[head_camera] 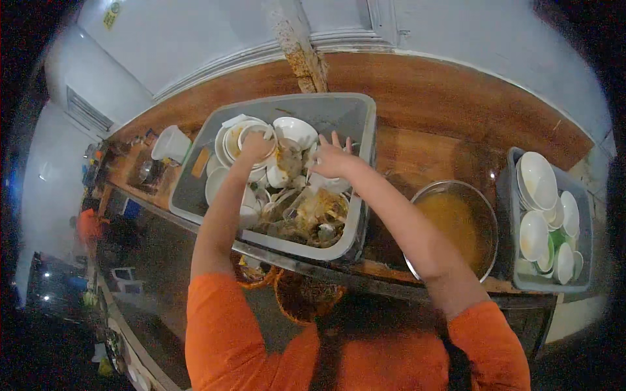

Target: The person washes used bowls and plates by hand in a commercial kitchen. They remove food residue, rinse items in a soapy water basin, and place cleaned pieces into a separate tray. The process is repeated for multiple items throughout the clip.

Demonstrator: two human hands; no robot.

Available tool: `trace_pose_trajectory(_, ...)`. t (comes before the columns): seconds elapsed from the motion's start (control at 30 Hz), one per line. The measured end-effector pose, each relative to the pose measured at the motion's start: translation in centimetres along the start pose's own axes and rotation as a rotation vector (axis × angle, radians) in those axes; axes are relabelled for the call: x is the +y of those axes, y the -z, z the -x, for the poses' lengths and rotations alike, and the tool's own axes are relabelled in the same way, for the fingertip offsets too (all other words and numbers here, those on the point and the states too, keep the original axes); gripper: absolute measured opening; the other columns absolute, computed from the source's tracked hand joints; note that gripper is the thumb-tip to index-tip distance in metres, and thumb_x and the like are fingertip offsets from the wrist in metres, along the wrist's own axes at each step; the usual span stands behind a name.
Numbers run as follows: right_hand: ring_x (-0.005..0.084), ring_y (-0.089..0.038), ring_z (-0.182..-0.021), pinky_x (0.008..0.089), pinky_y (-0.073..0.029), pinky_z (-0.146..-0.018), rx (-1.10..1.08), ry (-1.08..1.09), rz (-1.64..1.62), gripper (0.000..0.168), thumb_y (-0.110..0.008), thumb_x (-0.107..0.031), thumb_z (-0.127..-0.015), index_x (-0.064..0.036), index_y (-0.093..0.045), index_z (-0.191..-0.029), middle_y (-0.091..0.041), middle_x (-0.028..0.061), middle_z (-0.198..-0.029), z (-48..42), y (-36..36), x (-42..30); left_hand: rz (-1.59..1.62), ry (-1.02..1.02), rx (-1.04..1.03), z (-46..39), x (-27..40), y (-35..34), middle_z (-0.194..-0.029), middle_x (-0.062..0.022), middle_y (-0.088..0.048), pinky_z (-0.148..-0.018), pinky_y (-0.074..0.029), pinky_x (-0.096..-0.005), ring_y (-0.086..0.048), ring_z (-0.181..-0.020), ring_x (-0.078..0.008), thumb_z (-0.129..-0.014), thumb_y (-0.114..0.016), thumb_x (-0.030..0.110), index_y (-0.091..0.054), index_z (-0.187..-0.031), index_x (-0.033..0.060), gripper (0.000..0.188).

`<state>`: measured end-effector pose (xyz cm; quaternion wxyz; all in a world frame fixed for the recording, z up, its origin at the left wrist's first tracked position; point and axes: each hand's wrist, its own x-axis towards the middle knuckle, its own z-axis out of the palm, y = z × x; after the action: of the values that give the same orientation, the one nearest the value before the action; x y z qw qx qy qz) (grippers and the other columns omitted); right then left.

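In front of me a grey plastic tub (pixel 359 205) holds a jumble of used white dishes and food waste. My left hand (pixel 257 146) is at a stack of soiled white bowls (pixel 229 146) in the tub's far left part. Its fingers bend into the small top bowl (pixel 242 137); whether they grip its rim is hidden. My right hand (pixel 333 159) reaches over the tub's right side, fingers spread, just above dishes. Between the hands lie a clean-looking white bowl (pixel 295 132) and a clear plastic bag smeared with food (pixel 289 159). Brown food scraps (pixel 325 210) fill the near right corner.
Right of the tub stands a round basin of orange-brown liquid (pixel 447 229), under my right forearm. Farther right, a grey bin (pixel 587 264) holds several white bowls. A white plastic container (pixel 171 142) stands left. Orange baskets (pixel 303 298) sit below the wooden counter's edge (pixel 386 269).
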<state>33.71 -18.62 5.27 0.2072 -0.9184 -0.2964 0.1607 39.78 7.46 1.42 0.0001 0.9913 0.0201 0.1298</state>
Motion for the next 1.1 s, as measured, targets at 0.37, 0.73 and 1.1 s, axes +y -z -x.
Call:
trace_pose_trajectory(0.37,0.0275,-0.045,-0.094,0.0417,-0.038,-0.077,0.115,0.129,-1.126,0.057,-0.04,-0.05,-0.076,-0.001,-0.043,-0.105,-0.043,0.0173,-0.105,-2.7,0.0,2.2,0.412,-0.393,0.243,4.4,9.6,8.8,-0.101,-0.0202,-0.043,-0.08,-0.036,-0.0384,-0.043,-0.094,-0.0352,-0.063,-0.057,0.008,-0.042,-0.103,0.0027,0.043)
trace_pose_trajectory(0.73,0.0197,-0.054,-0.068,0.0356,-0.048,-0.062,-0.07,0.167,-1.475,0.037,-0.031,-0.038,-0.083,-0.008,-0.041,-0.103,-0.052,0.009,-0.085,-0.6,0.6,1.1,0.337,-0.448,0.412,10.9,14.5,11.4,-0.098,-0.0213,-0.041,-0.079,-0.034,-0.0399,-0.041,-0.091,-0.0351,-0.064,-0.052,0.014,-0.04,-0.096,-0.0055,0.039)
trace_pose_trajectory(1.1,0.0233,-0.055,-0.069,0.0402,-0.049,-0.059,-0.25,0.236,-1.457,0.036,-0.03,-0.03,-0.085,-0.001,-0.037,-0.106,-0.05,0.0139,-0.094,0.3,0.4,0.6,0.488,-0.438,0.432,11.5,13.7,9.2,-0.079,-0.0186,-0.046,-0.064,-0.036,-0.0409,-0.044,-0.074,-0.0344,-0.07,-0.044,0.016,-0.048,-0.078,-0.0002,0.018)
